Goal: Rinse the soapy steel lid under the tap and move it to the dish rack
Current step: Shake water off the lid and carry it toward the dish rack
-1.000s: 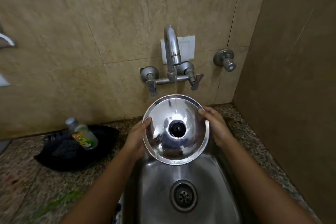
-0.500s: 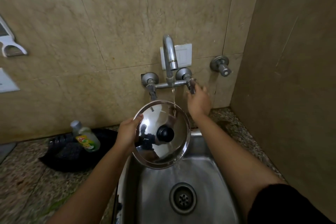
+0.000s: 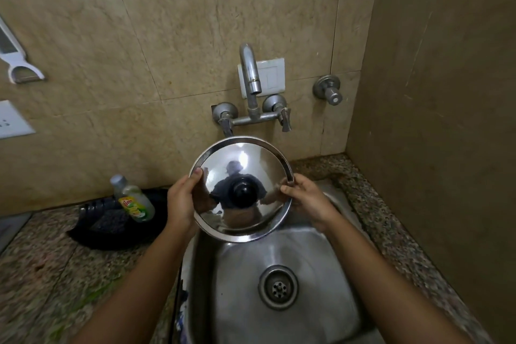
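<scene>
I hold a round shiny steel lid [image 3: 251, 159] with a black knob in its middle, tilted towards me above the back of the steel sink [image 3: 321, 260]. My left hand [image 3: 183, 202] grips its left rim and my right hand [image 3: 305, 200] grips its right rim. The tap [image 3: 251, 75] stands on the wall just above the lid, and no water runs from its spout. No dish rack is in view.
A green dish soap bottle [image 3: 134, 200] stands in a black tray [image 3: 111, 229] on the speckled counter to the left. A peeler [image 3: 19, 64] hangs on the left wall. A separate wall valve [image 3: 328, 91] sits right of the tap. A side wall closes off the right.
My right hand left the tap's right handle and came back to the lid's right rim. The stream of water has stopped. The lid has turned to face me more squarely.
</scene>
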The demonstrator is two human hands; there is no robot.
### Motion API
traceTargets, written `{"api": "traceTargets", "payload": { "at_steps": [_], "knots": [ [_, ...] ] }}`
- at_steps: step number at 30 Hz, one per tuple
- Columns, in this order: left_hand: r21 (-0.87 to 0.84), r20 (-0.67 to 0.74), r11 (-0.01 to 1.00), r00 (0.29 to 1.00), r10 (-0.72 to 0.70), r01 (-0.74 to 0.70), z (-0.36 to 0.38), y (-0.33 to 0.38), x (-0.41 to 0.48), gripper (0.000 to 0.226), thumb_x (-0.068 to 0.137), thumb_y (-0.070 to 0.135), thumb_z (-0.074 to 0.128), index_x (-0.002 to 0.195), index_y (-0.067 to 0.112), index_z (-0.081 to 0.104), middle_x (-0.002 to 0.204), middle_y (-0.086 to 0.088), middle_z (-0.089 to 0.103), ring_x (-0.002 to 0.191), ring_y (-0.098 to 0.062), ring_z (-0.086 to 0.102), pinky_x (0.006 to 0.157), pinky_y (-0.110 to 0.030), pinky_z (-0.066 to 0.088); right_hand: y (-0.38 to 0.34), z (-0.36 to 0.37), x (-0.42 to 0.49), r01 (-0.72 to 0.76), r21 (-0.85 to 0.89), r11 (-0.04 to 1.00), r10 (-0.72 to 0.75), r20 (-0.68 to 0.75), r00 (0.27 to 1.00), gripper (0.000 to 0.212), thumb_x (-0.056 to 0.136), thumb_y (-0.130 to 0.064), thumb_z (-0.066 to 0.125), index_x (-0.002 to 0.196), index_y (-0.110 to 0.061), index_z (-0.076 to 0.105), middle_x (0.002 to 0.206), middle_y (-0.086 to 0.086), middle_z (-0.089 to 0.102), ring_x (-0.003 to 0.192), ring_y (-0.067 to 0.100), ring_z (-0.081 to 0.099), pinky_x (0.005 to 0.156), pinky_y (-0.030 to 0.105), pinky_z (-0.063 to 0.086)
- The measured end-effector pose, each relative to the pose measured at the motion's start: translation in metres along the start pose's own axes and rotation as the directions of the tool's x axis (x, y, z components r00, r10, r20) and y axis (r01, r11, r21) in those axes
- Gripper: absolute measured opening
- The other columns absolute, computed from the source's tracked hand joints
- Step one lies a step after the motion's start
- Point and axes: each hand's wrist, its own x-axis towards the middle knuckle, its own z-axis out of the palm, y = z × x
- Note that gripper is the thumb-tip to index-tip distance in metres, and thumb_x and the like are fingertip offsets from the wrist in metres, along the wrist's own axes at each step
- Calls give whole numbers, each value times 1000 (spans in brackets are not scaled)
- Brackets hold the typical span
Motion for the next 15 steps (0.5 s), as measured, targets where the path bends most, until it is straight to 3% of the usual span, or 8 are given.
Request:
{"api": "traceTargets", "payload": {
  "at_steps": [3, 5, 8, 15],
  "knots": [
    [-9, 14, 998, 998, 57, -56, -1, -14, -2, 14, 92, 22, 58, 96, 13, 69, 102, -14, 68, 98, -28, 63, 91, -41, 51, -13, 2, -12, 125, -16, 992, -126, -69, 990, 10, 92, -6, 55, 97, -12, 61, 103, 17, 68, 96, 27, 67, 81, 39, 53],
    [40, 42, 996, 996, 82, -84, 0, -21, -6, 15, 96, 21, 52, 97, 17, 66, 101, -8, 68, 95, -22, 64, 80, -28, 55, -24, 4, -22, 208, -94, 974, -215, -82, 973, 11, 93, -8, 54, 102, -8, 60, 103, 13, 66, 99, 28, 64, 88, 46, 51],
    [145, 78, 984, 992, 95, -105, 0, -30, -12, 19, 98, 23, 47, 97, 22, 66, 98, -2, 70, 92, -15, 66, 72, -20, 52, -39, 8, -34, 295, -191, 936, -312, -66, 948, 15, 94, -9, 53, 106, -13, 60, 107, 10, 67, 104, 26, 64, 91, 44, 52],
    [288, 141, 944, 983, 121, -158, -3, -38, -14, 21, 99, 22, 46, 92, 21, 66, 91, -4, 70, 89, -22, 66, 75, -29, 52, -53, 16, -49, 423, -325, 846, -460, -44, 887, 18, 94, -8, 52, 109, -11, 62, 106, 9, 66, 103, 20, 62, 89, 37, 52]
  ]
}}
